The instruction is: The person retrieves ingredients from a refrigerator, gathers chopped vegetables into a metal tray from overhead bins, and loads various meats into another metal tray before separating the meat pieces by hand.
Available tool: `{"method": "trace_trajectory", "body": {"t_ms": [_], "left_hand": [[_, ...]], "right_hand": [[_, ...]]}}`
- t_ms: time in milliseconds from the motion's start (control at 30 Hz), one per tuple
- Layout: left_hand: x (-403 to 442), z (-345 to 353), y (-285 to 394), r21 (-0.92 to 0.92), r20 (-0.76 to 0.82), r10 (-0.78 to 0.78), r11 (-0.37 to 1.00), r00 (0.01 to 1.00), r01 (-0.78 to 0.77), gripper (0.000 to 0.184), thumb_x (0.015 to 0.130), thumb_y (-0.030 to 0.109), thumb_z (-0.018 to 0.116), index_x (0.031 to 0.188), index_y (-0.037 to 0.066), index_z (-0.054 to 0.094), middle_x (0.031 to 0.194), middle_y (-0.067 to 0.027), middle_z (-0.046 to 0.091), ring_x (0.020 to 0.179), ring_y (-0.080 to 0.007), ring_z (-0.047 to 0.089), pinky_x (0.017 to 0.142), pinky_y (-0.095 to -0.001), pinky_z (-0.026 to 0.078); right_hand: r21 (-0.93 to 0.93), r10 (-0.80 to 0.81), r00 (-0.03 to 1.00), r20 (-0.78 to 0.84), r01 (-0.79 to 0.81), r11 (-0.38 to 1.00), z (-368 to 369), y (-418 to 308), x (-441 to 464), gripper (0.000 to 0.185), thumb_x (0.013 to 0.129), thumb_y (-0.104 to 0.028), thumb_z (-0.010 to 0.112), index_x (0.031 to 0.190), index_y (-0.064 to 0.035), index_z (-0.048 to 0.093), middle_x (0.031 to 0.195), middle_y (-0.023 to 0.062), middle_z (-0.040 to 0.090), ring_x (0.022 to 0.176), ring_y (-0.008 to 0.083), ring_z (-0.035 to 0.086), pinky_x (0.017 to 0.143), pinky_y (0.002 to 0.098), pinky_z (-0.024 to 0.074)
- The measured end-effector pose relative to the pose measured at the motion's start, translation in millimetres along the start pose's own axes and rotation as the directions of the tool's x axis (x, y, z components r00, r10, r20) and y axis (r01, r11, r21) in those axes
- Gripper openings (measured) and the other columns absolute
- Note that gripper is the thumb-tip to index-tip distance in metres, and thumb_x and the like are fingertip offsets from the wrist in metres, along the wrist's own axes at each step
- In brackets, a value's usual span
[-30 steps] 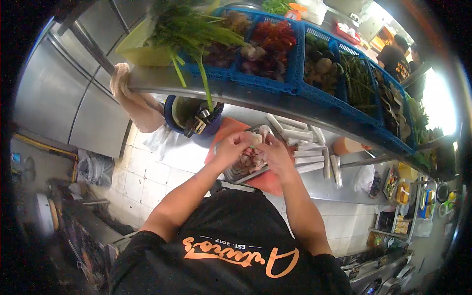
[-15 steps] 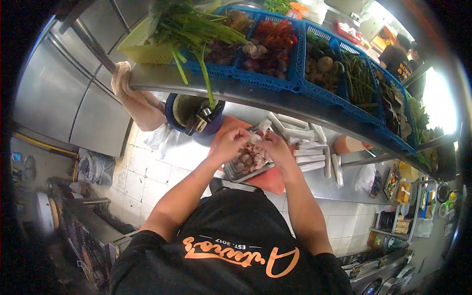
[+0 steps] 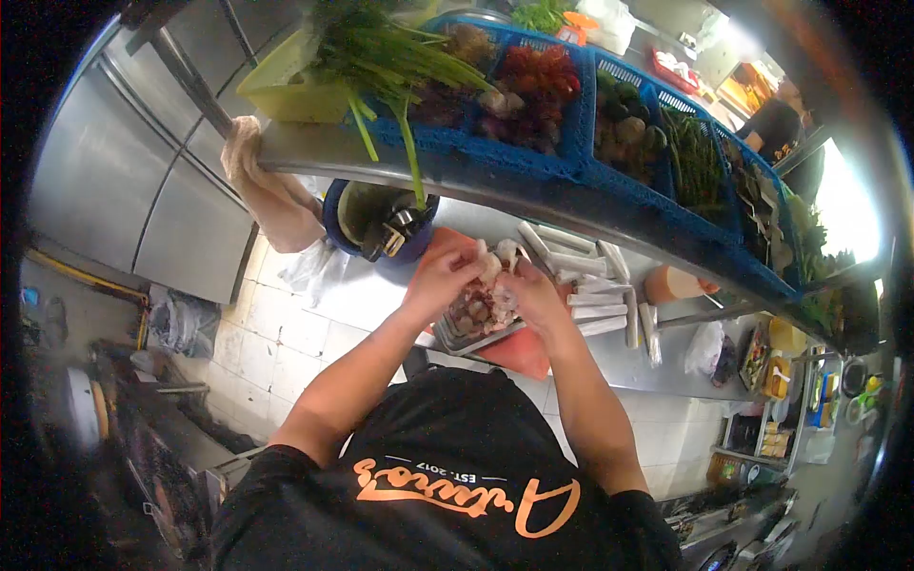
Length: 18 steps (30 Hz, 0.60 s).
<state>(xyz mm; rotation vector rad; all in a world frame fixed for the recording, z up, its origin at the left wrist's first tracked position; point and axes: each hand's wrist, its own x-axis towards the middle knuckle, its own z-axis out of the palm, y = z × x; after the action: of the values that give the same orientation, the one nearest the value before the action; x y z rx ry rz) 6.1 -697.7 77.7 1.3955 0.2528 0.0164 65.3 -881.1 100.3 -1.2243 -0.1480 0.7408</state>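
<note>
A shallow metal tray (image 3: 459, 344) holds pale and reddish-brown raw pieces (image 3: 472, 312), perhaps seafood; their exact kind is too small to tell. Over its left side, my left hand (image 3: 444, 284) pinches a whitish, soft-looking piece (image 3: 488, 260) between thumb and fingers. My right hand (image 3: 537, 299) is closed at the tray's right side, its fingertips on another pale piece (image 3: 508, 251). The two hands are close together, a small gap between their fingertips. Under the tray lies an orange-red sheet (image 3: 526, 352).
White wrapped rolls (image 3: 598, 309) lie right of the tray, with an orange container (image 3: 666, 283) beyond. A blue bucket (image 3: 335, 221) stands left. Overhead, a metal shelf edge (image 3: 457, 186) carries blue vegetable baskets (image 3: 533, 162); long green stalks (image 3: 411, 157) hang over it.
My left hand's fingers now hold a whitish piece raised more plainly into view. My right hand has shifted slightly, its fingertips still at the tray. The far person has leaned lower.
</note>
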Motion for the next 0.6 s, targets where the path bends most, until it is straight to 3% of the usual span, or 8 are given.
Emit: {"method": "trace_trajectory", "body": {"t_ms": [67, 100, 167, 200, 267, 400, 467, 600], "left_hand": [[3, -3, 2, 0.441, -0.01, 0.121, 0.891, 0.993, -0.104, 0.034, 0.087, 0.018, 0.069, 0.113, -0.004, 0.065, 0.105, -0.0119, 0.069, 0.093, -0.0165, 0.067, 0.082, -0.0307, 0.055], [-2, 2, 17, 0.485, -0.015, 0.136, 0.867, 0.991, -0.112, 0.035, 0.086, 0.021, 0.07, 0.112, -0.002, 0.066, 0.106, -0.0111, 0.069, 0.095, -0.0179, 0.066, 0.084, -0.0312, 0.054], [-12, 12, 41, 0.571, -0.02, 0.164, 0.812, 0.986, -0.123, 0.038, 0.083, 0.026, 0.072, 0.112, 0.002, 0.066, 0.109, -0.0095, 0.068, 0.101, -0.0208, 0.065, 0.087, -0.0321, 0.052], [-11, 12, 36, 0.52, -0.006, 0.196, 0.838, 0.981, -0.164, 0.039, 0.082, 0.026, 0.072, 0.112, 0.002, 0.066, 0.108, -0.0102, 0.068, 0.101, -0.0217, 0.065, 0.088, -0.0327, 0.051], [-7, 12, 30, 0.413, 0.019, 0.262, 0.877, 0.965, -0.247, 0.041, 0.081, 0.026, 0.073, 0.113, 0.002, 0.066, 0.106, -0.0114, 0.069, 0.101, -0.0237, 0.066, 0.089, -0.0338, 0.051], [-9, 12, 40, 0.548, 0.084, 0.208, 0.807, 0.975, -0.219, 0.041, 0.079, 0.025, 0.073, 0.113, 0.003, 0.067, 0.11, -0.0132, 0.068, 0.103, -0.0259, 0.065, 0.091, -0.035, 0.05], [-1, 7, 33, 0.633, 0.094, 0.148, 0.754, 0.984, -0.174, 0.041, 0.079, 0.024, 0.072, 0.114, 0.004, 0.067, 0.115, -0.0135, 0.066, 0.105, -0.0263, 0.064, 0.091, -0.0348, 0.05], [8, 10, 26, 0.733, 0.127, 0.347, 0.598, 0.929, -0.323, 0.036, 0.078, 0.024, 0.068, 0.108, 0.004, 0.066, 0.096, -0.0207, 0.068, 0.09, -0.0339, 0.067, 0.079, -0.0398, 0.053]], "right_hand": [[-0.028, 0.002, 1.0, 0.019, -0.002, 1.0, -4, 3, -1, 0.036, 0.093, -0.021, 0.065, 0.121, 0.0005, 0.058, 0.105, 0.0077, 0.067, 0.092, 0.016, 0.064, 0.082, 0.0284, 0.0511], [-0.041, 0.004, 1.0, 0.028, -0.003, 0.999, -5, 3, -2, 0.035, 0.093, -0.022, 0.066, 0.119, 0.0006, 0.06, 0.104, 0.0074, 0.067, 0.091, 0.0159, 0.065, 0.081, 0.0283, 0.0514], [-0.309, -0.077, 0.996, -0.037, 0.062, 0.949, -1, -2, -5, 0.035, 0.093, -0.024, 0.066, 0.116, 0.0013, 0.061, 0.101, 0.007, 0.068, 0.088, 0.015, 0.065, 0.079, 0.0284, 0.0522], [-0.436, -0.124, 0.99, -0.061, 0.086, 0.896, 2, -8, -8, 0.035, 0.093, -0.025, 0.066, 0.115, 0.0017, 0.062, 0.099, 0.0068, 0.068, 0.087, 0.0146, 0.065, 0.078, 0.0284, 0.0525], [-0.291, -0.036, 0.987, -0.154, -0.011, 0.957, 11, -22, -16, 0.034, 0.092, -0.026, 0.066, 0.11, 0.0019, 0.063, 0.097, 0.0043, 0.066, 0.085, 0.0117, 0.06, 0.075, 0.0264, 0.0473], [-0.188, -0.055, 0.993, -0.107, 0.034, 0.982, 3, -11, -12, 0.034, 0.092, -0.029, 0.066, 0.106, 0.0014, 0.065, 0.096, 0.0023, 0.065, 0.083, 0.01, 0.058, 0.074, 0.0258, 0.0449], [-0.332, -0.093, 0.994, -0.056, 0.07, 0.941, -4, -2, -6, 0.036, 0.09, -0.032, 0.065, 0.104, 0.0015, 0.065, 0.09, 0.0042, 0.066, 0.08, 0.0108, 0.058, 0.072, 0.0279, 0.0458], [-0.747, -0.223, 0.973, -0.061, 0.104, 0.657, 11, -27, -16, 0.039, 0.086, -0.035, 0.062, 0.103, 0.0002, 0.065, 0.082, 0.0151, 0.067, 0.076, 0.0233, 0.065, 0.071, 0.038, 0.049]]}}
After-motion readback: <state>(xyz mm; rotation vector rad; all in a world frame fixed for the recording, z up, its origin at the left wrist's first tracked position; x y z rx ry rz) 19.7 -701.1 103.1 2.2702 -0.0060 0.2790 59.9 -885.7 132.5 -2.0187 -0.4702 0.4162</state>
